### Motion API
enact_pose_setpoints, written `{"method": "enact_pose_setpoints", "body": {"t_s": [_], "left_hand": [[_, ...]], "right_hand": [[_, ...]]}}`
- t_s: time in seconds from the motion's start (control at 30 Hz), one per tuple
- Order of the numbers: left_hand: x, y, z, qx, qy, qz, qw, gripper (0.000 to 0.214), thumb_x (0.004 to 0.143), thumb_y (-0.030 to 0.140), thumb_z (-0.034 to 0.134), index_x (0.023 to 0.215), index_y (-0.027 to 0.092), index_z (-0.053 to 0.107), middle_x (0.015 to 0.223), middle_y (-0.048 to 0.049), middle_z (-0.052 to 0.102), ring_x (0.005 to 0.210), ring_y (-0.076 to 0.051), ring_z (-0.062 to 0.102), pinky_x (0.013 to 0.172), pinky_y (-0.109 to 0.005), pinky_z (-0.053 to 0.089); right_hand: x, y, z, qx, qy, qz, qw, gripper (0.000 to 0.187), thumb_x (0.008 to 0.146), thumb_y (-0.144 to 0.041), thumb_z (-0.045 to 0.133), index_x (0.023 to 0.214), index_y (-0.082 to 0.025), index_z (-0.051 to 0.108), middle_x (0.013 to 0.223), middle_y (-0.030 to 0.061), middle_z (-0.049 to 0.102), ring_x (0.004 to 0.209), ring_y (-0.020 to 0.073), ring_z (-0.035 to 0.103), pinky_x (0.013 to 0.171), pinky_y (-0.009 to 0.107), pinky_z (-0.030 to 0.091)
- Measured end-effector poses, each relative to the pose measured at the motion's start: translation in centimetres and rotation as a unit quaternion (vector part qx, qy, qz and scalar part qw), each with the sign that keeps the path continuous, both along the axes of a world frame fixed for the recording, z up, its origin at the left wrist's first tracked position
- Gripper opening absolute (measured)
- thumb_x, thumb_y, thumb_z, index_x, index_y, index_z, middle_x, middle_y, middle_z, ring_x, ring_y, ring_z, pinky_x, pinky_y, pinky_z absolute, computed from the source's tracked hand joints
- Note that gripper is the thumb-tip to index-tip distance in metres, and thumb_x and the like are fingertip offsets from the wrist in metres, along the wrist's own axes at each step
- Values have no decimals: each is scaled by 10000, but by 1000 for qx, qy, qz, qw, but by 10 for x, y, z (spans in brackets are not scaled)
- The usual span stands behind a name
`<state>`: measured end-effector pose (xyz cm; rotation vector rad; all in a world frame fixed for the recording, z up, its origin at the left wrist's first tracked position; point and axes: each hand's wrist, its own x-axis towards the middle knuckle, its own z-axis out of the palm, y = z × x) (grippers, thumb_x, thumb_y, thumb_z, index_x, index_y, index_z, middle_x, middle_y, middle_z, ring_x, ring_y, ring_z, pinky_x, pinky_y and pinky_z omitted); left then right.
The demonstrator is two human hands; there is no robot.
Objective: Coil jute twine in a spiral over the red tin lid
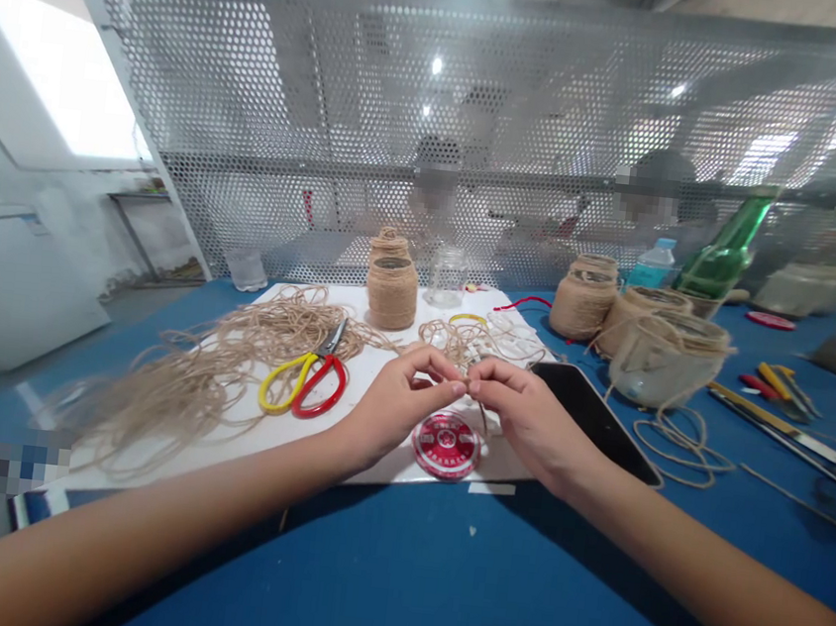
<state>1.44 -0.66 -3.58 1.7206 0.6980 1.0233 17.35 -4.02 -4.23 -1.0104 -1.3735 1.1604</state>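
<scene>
My left hand [408,392] and my right hand [519,413] meet over the white board, fingertips pinched together on a thin piece of twine [483,417]. One end of the twine hangs below the fingers. Just under the hands lies a round red tin [447,446] with white print. Scissors [314,372] with one yellow and one red handle rest left of my left hand, blades slightly apart. Beside them spreads a big tangle of loose twine [234,354]. A smaller twine heap [452,337] lies behind my fingers.
Twine-wrapped jars [393,295] and a clear glass jar [447,278] stand at the back. On the right are a dark tablet-like slab [597,420], more wrapped jars [585,301], a partly wrapped jar [663,364], a green bottle [731,241] and hand tools [784,386]. A perforated metal screen [376,139] borders the table.
</scene>
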Motion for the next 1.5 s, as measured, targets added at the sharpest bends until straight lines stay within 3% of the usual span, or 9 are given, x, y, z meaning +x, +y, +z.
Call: {"method": "enact_pose_setpoints", "body": {"t_s": [0.1, 0.23, 0.47, 0.63, 0.77, 1.03, 1.23, 1.37, 1.5], "left_hand": [[-4, 2, 6, 99, 81, 11, 992, 80, 807, 244, 600, 844, 173, 596, 887, -14, 567, 840, -146, 532, 736, -263, 417], [-7, 2, 15, 258, 177, 30, 949, 73, 838, 244, 578, 837, 180, 612, 842, -20, 581, 832, -160, 530, 752, -288, 403], [-6, 2, 30, 366, 286, 29, 885, 49, 828, 187, 545, 788, 175, 571, 831, -37, 562, 846, -189, 516, 745, -309, 393], [-6, 2, 35, 356, 300, 15, 885, 92, 828, 192, 515, 738, 177, 528, 788, -30, 550, 800, -180, 501, 717, -303, 381], [-7, -1, 32, 323, 229, 31, 918, 135, 869, 208, 470, 741, 178, 499, 786, -19, 532, 781, -160, 488, 711, -285, 374], [1, -1, 8, 155, 101, 47, 982, 122, 878, 228, 476, 777, 173, 519, 776, -3, 530, 753, -140, 494, 689, -264, 386], [9, -7, -3, 67, 21, 82, 994, 97, 819, 246, 559, 762, 172, 530, 767, 6, 549, 758, -141, 520, 699, -265, 406], [9, -8, 0, 76, 39, 93, 992, 126, 810, 249, 583, 724, 173, 531, 730, 12, 549, 730, -139, 521, 688, -265, 412], [0, -2, 7, 159, 143, 64, 975, 146, 821, 246, 583, 698, 171, 555, 734, -2, 572, 739, -151, 527, 700, -279, 403]], "right_hand": [[3, 1, 1, 17, -54, -2, 998, 153, 783, -327, 560, 713, -196, 523, 709, -19, 496, 673, 123, 429, 630, 266, 336], [4, 0, 8, 61, -161, -25, 985, 156, 772, -299, 557, 663, -191, 529, 638, -26, 474, 611, 122, 401, 594, 274, 309], [6, -7, 22, 188, -293, -66, 935, 97, 764, -179, 553, 672, -207, 544, 723, 0, 548, 727, 160, 469, 699, 298, 335], [6, -8, 23, 223, -310, -77, 921, 114, 809, -203, 541, 696, -209, 554, 742, 5, 569, 739, 158, 492, 709, 298, 351], [6, -7, 20, 149, -226, -69, 960, 127, 821, -294, 563, 731, -209, 594, 737, -2, 588, 693, 147, 501, 658, 285, 367], [2, -3, 5, 103, -151, -91, 979, 167, 817, -354, 566, 801, -199, 627, 760, 3, 601, 728, 146, 527, 663, 279, 394], [-2, -8, 4, 135, -177, -140, 965, 125, 822, -298, 541, 767, -200, 596, 744, 4, 591, 715, 154, 517, 652, 288, 380], [0, -9, 7, 183, -225, -142, 946, 86, 829, -231, 523, 759, -210, 567, 763, -3, 574, 736, 148, 509, 696, 289, 372], [6, -4, 15, 215, -294, -92, 927, 121, 818, -191, 522, 700, -208, 544, 731, -6, 565, 731, 147, 507, 691, 285, 363]]}}
